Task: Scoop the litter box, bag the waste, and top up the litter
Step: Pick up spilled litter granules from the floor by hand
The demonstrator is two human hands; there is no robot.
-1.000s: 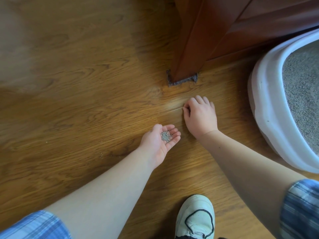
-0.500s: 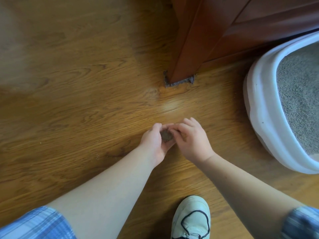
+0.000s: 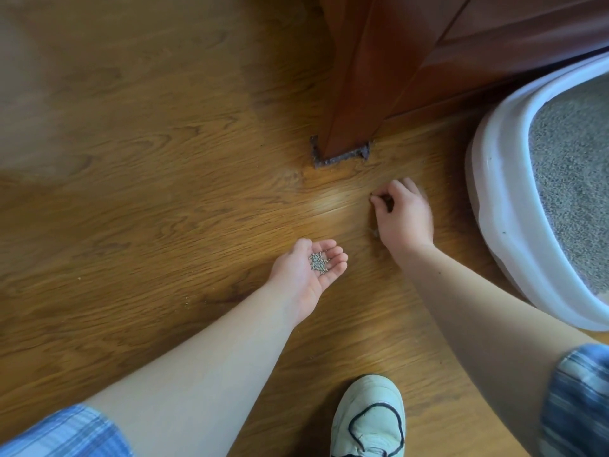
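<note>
**Stray litter gathered by hand beside the box**

The person's left hand point(image 3: 304, 275) is held palm up just above the wood floor point(image 3: 148, 199), fingers point(image 3: 333, 255) loosely apart and slightly cupped around a small heap of grey litter granules point(image 3: 318, 262). The right hand point(image 3: 403, 216) is palm down on the floor, further forward and nearer the litter box point(image 3: 504, 206); its fingertips point(image 3: 379, 196) are drawn together in a pinch, apparently on a granule or two, though motion blur makes that hard to confirm. The two hands are apart, not touching.

The white litter box sits at the right edge of the view, filled with grey litter point(image 3: 573, 179), close beside a reddish-brown wooden cabinet point(image 3: 461, 51). The cabinet's corner post point(image 3: 352, 94) meets the floor ahead of the hands, with a dark pad point(image 3: 339, 158) under its foot. A few loose specks lie on the floor to the left of the left forearm. A pale green shoe point(image 3: 369, 420) with dark laces shows at the bottom, and blue plaid sleeves point(image 3: 580, 400) cover both upper arms.
</note>
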